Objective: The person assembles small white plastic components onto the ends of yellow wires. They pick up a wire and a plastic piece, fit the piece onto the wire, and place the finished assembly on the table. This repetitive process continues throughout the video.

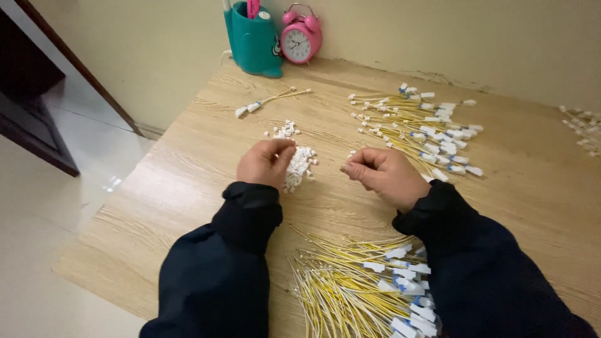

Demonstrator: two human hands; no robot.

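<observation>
Fingers [283, 149] of left hand [266, 163] on white connectors [299, 164]

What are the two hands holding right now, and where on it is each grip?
The left hand pinches into the small white connectors. The right hand is curled shut; whether it grips anything cannot be told.

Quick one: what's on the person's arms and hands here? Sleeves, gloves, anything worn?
Both hands are bare: the left hand and right hand show no gloves, and no rings or watch are visible. Both arms wear long dark navy sleeves of plain, slightly creased fabric, ending in snug black cuffs at the wrists. No markings or logos show.
</observation>
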